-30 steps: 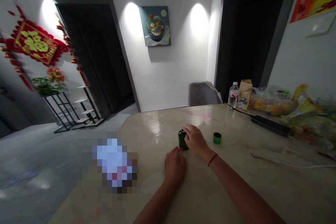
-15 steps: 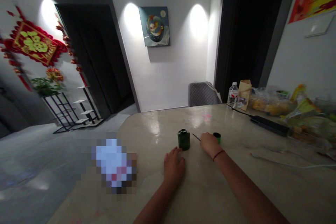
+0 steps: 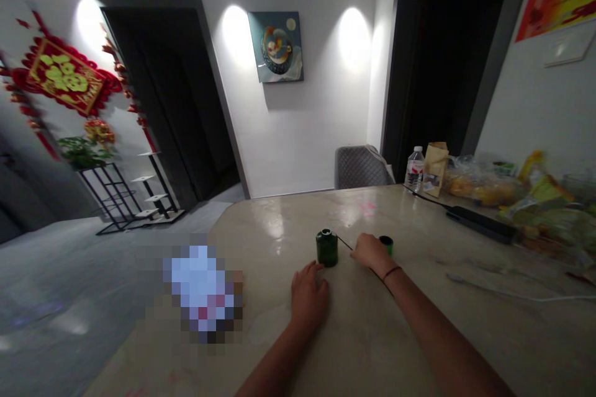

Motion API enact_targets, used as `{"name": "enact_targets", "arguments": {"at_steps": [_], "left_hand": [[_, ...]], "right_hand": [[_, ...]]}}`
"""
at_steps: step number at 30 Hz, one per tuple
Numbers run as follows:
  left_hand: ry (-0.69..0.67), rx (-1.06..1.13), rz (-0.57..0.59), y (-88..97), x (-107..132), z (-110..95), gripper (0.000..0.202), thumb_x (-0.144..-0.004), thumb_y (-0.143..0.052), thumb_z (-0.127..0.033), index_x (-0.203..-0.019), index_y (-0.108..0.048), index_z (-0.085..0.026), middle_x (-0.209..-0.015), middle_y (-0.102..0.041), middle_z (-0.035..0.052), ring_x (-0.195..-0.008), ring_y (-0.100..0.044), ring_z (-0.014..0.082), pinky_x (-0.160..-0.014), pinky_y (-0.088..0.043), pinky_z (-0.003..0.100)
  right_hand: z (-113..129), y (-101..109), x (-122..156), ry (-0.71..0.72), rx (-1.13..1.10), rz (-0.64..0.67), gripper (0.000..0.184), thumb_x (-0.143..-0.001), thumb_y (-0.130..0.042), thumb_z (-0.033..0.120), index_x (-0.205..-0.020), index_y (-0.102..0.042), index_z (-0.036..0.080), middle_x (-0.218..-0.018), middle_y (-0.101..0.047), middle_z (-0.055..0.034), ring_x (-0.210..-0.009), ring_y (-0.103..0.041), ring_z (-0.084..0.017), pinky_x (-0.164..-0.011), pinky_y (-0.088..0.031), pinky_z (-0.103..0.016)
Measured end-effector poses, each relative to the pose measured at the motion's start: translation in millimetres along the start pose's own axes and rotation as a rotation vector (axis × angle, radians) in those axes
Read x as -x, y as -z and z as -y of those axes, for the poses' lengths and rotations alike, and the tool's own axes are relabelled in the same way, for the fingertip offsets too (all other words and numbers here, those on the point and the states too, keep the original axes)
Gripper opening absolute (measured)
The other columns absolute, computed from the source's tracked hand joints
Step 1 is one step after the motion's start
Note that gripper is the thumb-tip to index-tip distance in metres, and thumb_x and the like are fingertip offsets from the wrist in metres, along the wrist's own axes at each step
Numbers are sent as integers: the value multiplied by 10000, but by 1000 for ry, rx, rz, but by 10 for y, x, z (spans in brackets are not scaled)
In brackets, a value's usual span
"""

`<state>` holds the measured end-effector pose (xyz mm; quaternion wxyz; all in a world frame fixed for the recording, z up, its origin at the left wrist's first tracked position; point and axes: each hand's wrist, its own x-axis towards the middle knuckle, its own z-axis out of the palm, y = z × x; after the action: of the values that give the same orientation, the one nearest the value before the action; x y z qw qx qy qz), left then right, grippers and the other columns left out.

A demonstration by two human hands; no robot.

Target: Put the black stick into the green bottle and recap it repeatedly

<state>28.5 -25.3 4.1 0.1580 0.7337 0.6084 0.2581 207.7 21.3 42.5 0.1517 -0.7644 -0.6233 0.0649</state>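
A dark green bottle (image 3: 327, 250) with a narrow, pale-rimmed open neck stands upright on the table. My left hand (image 3: 310, 294) rests on the tabletop in front of it, palm down with fingers stretched out, the fingertips at or very near the bottle's base. To the right, my right hand (image 3: 371, 252) is closed around a thin dark stick (image 3: 345, 242). One end points up and left to the bottle's shoulder; whether it touches I cannot tell. Its other end shows below my wrist. Just behind my right hand is a small green open-topped container (image 3: 386, 244), partly hidden.
The pale marble-like table (image 3: 261, 242) has a blurred-out object (image 3: 200, 288) at its left edge. On the right are a white cable (image 3: 507, 296), a black elongated device (image 3: 479, 223), a water bottle (image 3: 414, 169), a paper bag (image 3: 435, 169) and several plastic bags. A chair (image 3: 361, 167) stands behind.
My right hand has shifted slightly left, and the stick's tip is now closer to the bottle. The stick's rear end has come into sight under my wrist. My left hand stays in place.
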Motion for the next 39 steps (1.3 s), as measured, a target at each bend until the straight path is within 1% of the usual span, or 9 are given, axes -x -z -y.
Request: {"name": "enact_targets", "arguments": {"at_steps": [3,7,9,11,15,18,24,29,39], "left_hand": [[5,-1,5,7,-4,-12,402,-758,-415,-201,-1145,-521,-203,-1299,-474,46,-1215,-387,171,-1082,-148,351],[11,3,0,3,-13,-23,392,-752,-425,-196,-1128,-532,-194,-1290,-483,53,-1205,-399,173,-1075,-169,343],[16,2,-1,1,-15,-26,389,-750,-425,-189,-1123,-535,-188,-1286,-486,57,-1203,-403,173,-1072,-176,339],[14,1,-3,2,-14,-27,383,-753,-422,-188,-1119,-536,-187,-1281,-490,58,-1201,-405,173,-1073,-173,344],[0,4,-10,3,-11,-24,371,-757,-426,-190,-1110,-538,-192,-1276,-495,56,-1198,-407,172,-1070,-179,340],[3,8,-9,-3,-10,-19,367,-758,-426,-189,-1107,-541,-189,-1274,-496,59,-1198,-407,173,-1073,-175,346],[5,27,-18,-14,-6,-3,345,-758,-438,-192,-1083,-556,-186,-1266,-500,63,-1194,-413,176,-1080,-164,359],[5,34,-20,-8,-19,-11,338,-752,-445,-181,-1068,-565,-186,-1268,-502,65,-1196,-413,176,-1076,-179,350],[-2,25,-26,5,-5,-26,322,-753,-433,-187,-1042,-575,-180,-1257,-509,72,-1184,-423,182,-1072,-189,355]], "right_hand": [[-7,163,-37,-5,-406,132,125,-680,-553,187,-627,-628,103,-646,-660,-109,-612,-626,-159,-545,-463,-221],[-10,363,-50,5,-1165,275,92,-669,-550,147,-727,-620,129,-599,-624,-7,-482,-554,-76,-502,-470,-187],[-1,418,-46,38,-1393,264,121,-642,-586,145,-757,-624,142,-598,-620,11,-488,-556,-69,-515,-486,-187],[11,448,-47,33,-1490,201,119,-616,-616,147,-735,-624,143,-586,-617,10,-492,-563,-77,-520,-500,-200],[26,490,-82,3,-1537,-73,133,-571,-654,158,-691,-599,142,-564,-603,18,-496,-571,-89,-529,-513,-222],[30,516,-115,26,-1569,-291,164,-554,-671,196,-668,-565,146,-568,-584,32,-503,-561,-84,-553,-516,-233],[87,515,-126,55,-1631,-542,217,-565,-670,275,-686,-539,151,-624,-562,32,-577,-566,-94,-634,-530,-280],[111,461,-135,64,-1547,-569,226,-569,-663,295,-684,-529,154,-635,-555,27,-571,-562,-103,-627,-529,-296],[181,158,-192,102,-1335,-483,243,-627,-631,376,-689,-509,176,-634,-588,-1,-586,-607,-157,-619,-510,-320]]}}
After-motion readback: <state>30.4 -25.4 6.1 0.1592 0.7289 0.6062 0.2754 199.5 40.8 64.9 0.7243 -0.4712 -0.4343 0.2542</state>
